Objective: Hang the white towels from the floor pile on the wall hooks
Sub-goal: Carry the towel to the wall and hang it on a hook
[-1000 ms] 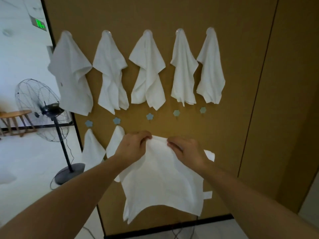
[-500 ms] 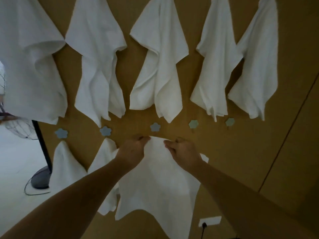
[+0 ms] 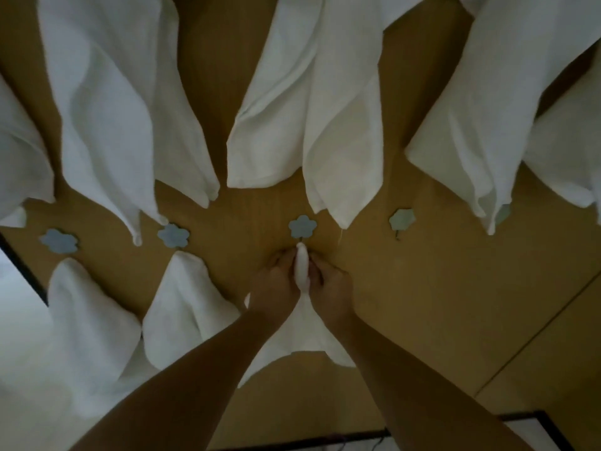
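Pinching one bunched fold of the towel (image 3: 300,333) between both hands; left hand (image 3: 276,286) and right hand (image 3: 330,288) each have fingers curled tight on it, so the fold forms a narrow peak right under the flower hook (image 3: 302,226), likely to slip it on; rest of the cloth hangs down between the forearms; brown wall panel (image 3: 422,304) already carries hung towels above and two to the left; lighting dim.
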A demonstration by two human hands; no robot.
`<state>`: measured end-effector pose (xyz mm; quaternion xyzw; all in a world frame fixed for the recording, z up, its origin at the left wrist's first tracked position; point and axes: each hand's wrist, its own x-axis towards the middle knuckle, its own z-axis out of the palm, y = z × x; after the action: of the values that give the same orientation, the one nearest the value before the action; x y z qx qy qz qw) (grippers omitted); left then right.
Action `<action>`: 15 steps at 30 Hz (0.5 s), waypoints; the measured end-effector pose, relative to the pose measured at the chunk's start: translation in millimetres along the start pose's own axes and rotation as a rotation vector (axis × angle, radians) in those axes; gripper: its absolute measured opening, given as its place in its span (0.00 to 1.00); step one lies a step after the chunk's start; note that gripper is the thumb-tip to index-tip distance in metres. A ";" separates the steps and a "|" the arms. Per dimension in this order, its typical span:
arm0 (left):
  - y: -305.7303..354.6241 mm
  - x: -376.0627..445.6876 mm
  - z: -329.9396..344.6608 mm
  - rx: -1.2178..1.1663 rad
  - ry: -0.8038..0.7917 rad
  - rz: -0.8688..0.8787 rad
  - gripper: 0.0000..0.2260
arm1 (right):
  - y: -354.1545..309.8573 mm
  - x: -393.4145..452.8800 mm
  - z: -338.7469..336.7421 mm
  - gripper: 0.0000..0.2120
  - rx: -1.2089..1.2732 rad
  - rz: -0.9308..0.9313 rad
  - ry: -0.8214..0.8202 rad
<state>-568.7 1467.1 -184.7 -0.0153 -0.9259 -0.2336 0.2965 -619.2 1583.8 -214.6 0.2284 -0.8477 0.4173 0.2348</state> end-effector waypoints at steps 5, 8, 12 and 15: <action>14.0 1.1 -9.8 -0.047 0.006 -0.074 0.20 | -5.8 -0.1 -5.0 0.11 -0.101 0.020 -0.071; 30.4 -1.2 -17.1 0.044 0.059 -0.070 0.30 | -11.6 0.6 -13.4 0.10 -0.176 0.019 -0.126; 29.6 -3.6 -5.1 -0.128 -0.132 -0.360 0.13 | -20.8 6.6 -23.3 0.11 0.256 0.325 -0.304; 20.8 -8.4 0.7 -0.154 -0.195 -0.424 0.13 | -21.9 4.0 -32.1 0.12 0.355 0.413 -0.406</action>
<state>-558.7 1486.8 -181.0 0.1344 -0.9121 -0.3578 0.1482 -603.0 1597.2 -181.7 0.1676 -0.8196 0.5431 -0.0717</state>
